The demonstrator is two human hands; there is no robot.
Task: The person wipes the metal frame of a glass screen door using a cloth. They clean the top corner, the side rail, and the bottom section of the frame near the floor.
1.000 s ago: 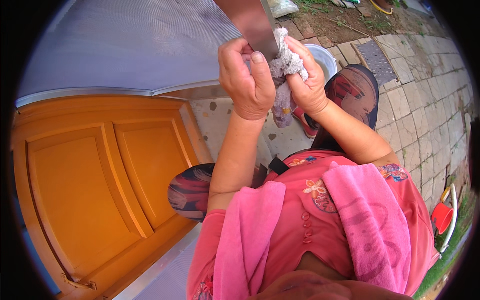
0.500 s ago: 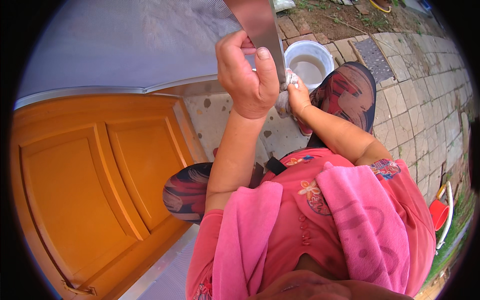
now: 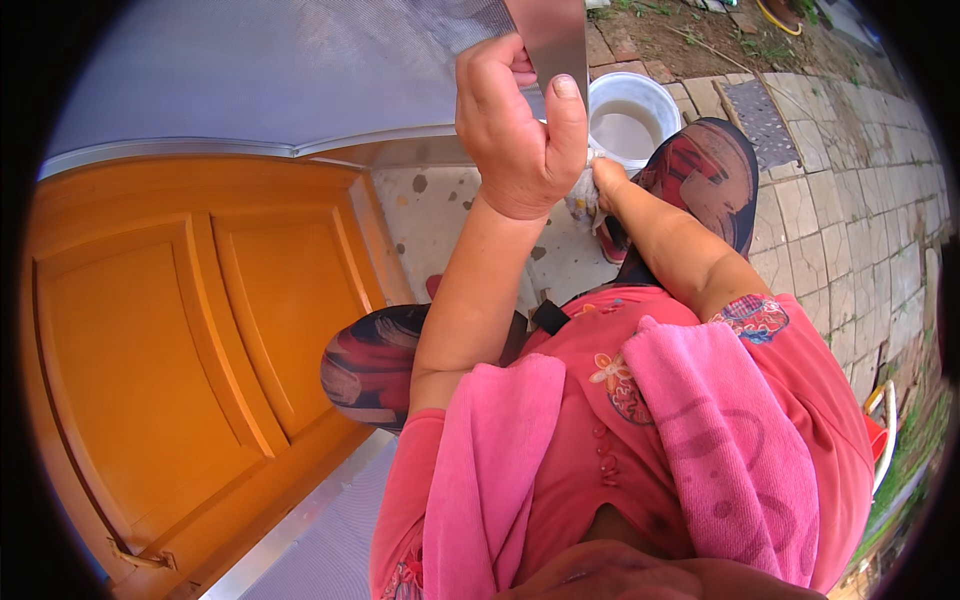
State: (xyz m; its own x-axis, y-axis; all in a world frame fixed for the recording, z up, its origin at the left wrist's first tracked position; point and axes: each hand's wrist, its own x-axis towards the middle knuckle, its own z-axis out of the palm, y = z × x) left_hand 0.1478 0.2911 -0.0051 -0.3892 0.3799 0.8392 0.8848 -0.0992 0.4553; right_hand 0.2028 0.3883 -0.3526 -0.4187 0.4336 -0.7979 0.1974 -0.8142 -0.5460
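Observation:
A mesh screen door [image 3: 290, 75] with a metal frame [image 3: 556, 40] stands open in front of me. My left hand [image 3: 520, 130] is closed on the edge of that frame, fingers curled round its mesh side and thumb pointing up. Lower and to the right, my right hand [image 3: 608, 182] grips a damp-looking whitish rag [image 3: 580, 197] against the frame's lower part. The left hand and the frame hide some of the rag. Just beyond my right hand stands a white bucket [image 3: 668, 108] with cloudy water in it.
At the left is an orange-brown wooden door [image 3: 120, 370] with a handle [image 3: 140, 560]. Below my arms lies a spotted pale floor slab [image 3: 425, 225]. Paving stones [image 3: 830, 240] and a dark perforated mat [image 3: 760, 122] lie to the right. My knees flank the work.
The door frame and both hands sit farther right in the picture. My right hand has come slightly lower with the rag, and less of the rag shows now. The left hand keeps its hold.

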